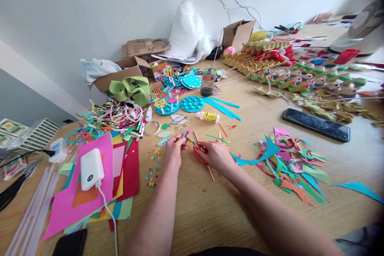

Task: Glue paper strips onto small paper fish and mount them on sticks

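Observation:
My left hand [174, 152] pinches a small striped paper piece [185, 137] in pink, red and blue. Closed around red-handled scissors [199, 155], my right hand [216, 154] holds their blades up against that paper. A thin wooden stick [211, 174] lies on the table, partly under the right hand. Paper fish [165, 133] in several colours lie just beyond my left hand, and small coloured paper bits [152, 178] are scattered to its left. Behind the hands rests a yellow-labelled glue bottle [209, 117], with blue paper strips [223, 108] and a blue bumpy disc [192, 104] farther back.
Coloured paper sheets [127, 172] under a white power bank [91, 169] lie left. At right are paper scraps [294, 164], a phone [316, 125] and painted egg cartons [309, 76]. A glass jar [207, 83] holding dark liquid stands behind; cardboard boxes [237, 36] line the wall.

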`<state>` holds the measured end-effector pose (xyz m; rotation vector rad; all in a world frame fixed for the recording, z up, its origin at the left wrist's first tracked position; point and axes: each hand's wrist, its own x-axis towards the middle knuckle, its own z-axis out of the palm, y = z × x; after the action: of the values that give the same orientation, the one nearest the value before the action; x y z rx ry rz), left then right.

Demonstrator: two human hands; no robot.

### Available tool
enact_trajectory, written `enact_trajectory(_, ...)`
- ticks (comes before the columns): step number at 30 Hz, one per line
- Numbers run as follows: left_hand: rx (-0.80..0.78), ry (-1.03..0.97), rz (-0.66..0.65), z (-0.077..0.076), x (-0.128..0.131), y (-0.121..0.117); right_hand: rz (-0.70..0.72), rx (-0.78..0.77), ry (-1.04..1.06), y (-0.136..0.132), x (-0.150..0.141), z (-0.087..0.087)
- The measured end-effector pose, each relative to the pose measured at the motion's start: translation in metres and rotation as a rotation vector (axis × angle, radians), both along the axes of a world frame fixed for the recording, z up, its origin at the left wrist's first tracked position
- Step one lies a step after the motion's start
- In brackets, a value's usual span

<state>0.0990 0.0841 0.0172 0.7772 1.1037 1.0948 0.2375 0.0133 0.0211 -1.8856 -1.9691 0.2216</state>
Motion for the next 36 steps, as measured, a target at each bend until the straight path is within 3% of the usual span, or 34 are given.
enact_trajectory(36, 0.006, 0.025, 0.04, -0.0031, 0.0023, -0.0009, -0.042, -0.001, 0.031, -0.0004, -0.0005, 0.0)
